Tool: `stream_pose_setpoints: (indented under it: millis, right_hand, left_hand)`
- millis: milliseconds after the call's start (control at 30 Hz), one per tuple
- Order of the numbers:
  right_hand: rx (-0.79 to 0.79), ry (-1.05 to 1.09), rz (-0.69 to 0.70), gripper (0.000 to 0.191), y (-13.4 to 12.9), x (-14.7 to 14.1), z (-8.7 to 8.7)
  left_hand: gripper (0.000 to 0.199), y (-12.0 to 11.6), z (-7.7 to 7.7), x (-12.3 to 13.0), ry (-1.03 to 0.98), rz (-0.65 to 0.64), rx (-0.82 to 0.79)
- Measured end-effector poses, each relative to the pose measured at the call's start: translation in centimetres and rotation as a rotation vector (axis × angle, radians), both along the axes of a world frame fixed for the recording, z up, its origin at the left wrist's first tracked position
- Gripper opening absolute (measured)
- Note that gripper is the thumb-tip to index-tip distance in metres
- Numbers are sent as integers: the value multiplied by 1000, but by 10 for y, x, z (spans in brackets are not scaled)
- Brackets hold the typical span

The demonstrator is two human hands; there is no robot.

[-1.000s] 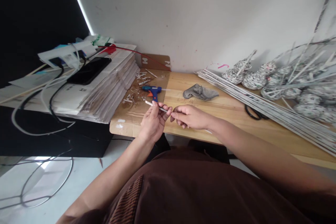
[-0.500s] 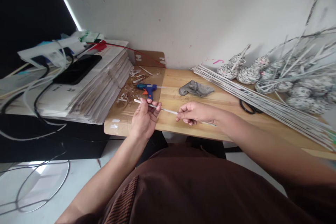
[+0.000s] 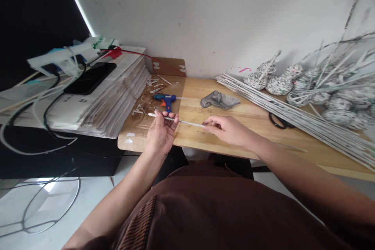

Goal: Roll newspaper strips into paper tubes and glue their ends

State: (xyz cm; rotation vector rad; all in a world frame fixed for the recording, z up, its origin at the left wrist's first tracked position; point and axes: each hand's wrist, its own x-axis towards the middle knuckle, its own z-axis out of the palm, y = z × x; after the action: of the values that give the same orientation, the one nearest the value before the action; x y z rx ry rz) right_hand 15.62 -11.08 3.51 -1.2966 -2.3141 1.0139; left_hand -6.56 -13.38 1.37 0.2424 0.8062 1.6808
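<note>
A thin rolled paper stick [image 3: 191,124] stretches between my two hands, just above the wooden table. Near its left end, my left hand [image 3: 161,131] is closed on it, palm turned up and thumb pressed on the stick. The fingertips of my right hand [image 3: 224,129] pinch the stick farther right. Beyond my left hand lies a blue hot glue gun [image 3: 166,102] with an orange trigger, on a brown cardboard sheet [image 3: 134,134]. A crumpled grey cloth [image 3: 219,100] rests on the table past my right hand.
A long bundle of paper sticks [image 3: 263,103] lies at the right, over black scissor handles [image 3: 278,121]. Behind it stand several woven paper shapes [image 3: 279,84]. At the left, a tall paper stack [image 3: 117,105] carries a black phone [image 3: 90,78] and cables. Paper scraps [image 3: 154,86] litter the cardboard.
My right hand has slid a little to the right along the stick, baring more of it between the hands. My left hand keeps its hold. The view has shifted slightly.
</note>
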Motion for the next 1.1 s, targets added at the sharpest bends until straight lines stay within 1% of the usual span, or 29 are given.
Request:
stream_pose_setpoints:
  millis: [33, 67, 100, 133, 167, 200, 233, 300, 333, 367, 400, 467, 500, 533, 567, 667, 700, 733, 767, 833, 867, 900, 933, 1000, 1033, 1067, 1100]
  right_hand:
    - [173, -40, 7, 29, -2, 0, -1]
    - [314, -82, 23, 27, -3, 0, -2]
    - [404, -117, 40, 25, -5, 0, -3]
    - [440, -136, 53, 25, -6, 0, -4]
    - [422, -137, 54, 27, -6, 1, -5]
    - [350, -117, 48, 29, -5, 2, -6]
    - [228, -84, 43, 32, -4, 4, -6]
    - [-74, -18, 49, 40, -2, 5, -4]
    - [-173, -1, 51, 43, -1, 5, -3]
    - [-191, 4, 48, 42, -1, 4, -2]
    - [-127, -3, 41, 38, -1, 2, -2]
    - [122, -32, 18, 27, -3, -2, -1]
    - [204, -39, 13, 24, -3, -4, -1]
    - [195, -34, 24, 24, -4, -5, -1]
    - [95, -14, 49, 29, -3, -6, -1]
    - [-403, 91, 148, 45, 1, -5, -2]
    - [-476, 108, 159, 46, 3, -5, -3]
    - [-446, 107, 148, 45, 4, -5, -3]
    - [-334, 89, 124, 40, 4, -6, -3]
    - [-34, 31, 67, 30, 3, -8, -3]
    - [47, 15, 54, 28, 3, -9, -3]
    - [37, 14, 60, 29, 2, -10, -3]
    - [-58, 24, 84, 34, 2, -10, -3]
    - [-327, 40, 153, 45, 3, -8, -4]
    - [-391, 31, 172, 47, 4, -7, -4]
    - [-360, 9, 168, 45, 4, -5, -4]
    - [-244, -23, 147, 40, 4, -4, -4]
  left_hand:
    - [35, 0, -1, 0, 0, -6, 2]
    - [36, 0, -1, 0, 1, -9, 4]
    - [37, 0, -2, -1, 3, -8, 6]
    - [37, 0, -3, -1, 6, -4, 10]
    - [37, 0, -3, -1, 11, -1, 15]
    - [37, 1, -4, -2, 15, -2, 21]
    - [37, 1, -5, -2, 18, -7, 25]
    - [37, 2, -6, -1, 20, -20, 26]
    - [37, 2, -7, 0, 20, -26, 20]
    - [36, 2, -7, 1, 18, -29, 15]
    - [36, 2, -8, 2, 19, -33, 11]
    - [35, 2, -8, 4, 25, -36, 15]
    - [34, 2, -8, 4, 28, -35, 18]
    - [34, 2, -8, 4, 31, -35, 22]
    - [34, 1, -7, 4, 32, -39, 25]
    - [34, 1, -6, 3, 30, -69, 21]
    - [35, 0, -6, 3, 27, -74, 19]
    - [35, 0, -7, 3, 23, -72, 19]
    - [35, 0, -8, 4, 18, -64, 22]
    - [35, 1, -9, 5, 8, -47, 34]
    - [35, 1, -10, 5, 5, -43, 39]
    - [35, 1, -10, 5, 4, -45, 42]
    - [35, 1, -11, 6, 4, -53, 39]
    - [35, 1, -11, 5, 9, -72, 31]
    - [34, 1, -11, 5, 11, -74, 27]
    - [34, 1, -11, 4, 12, -68, 21]
    - [33, 1, -11, 4, 12, -54, 14]
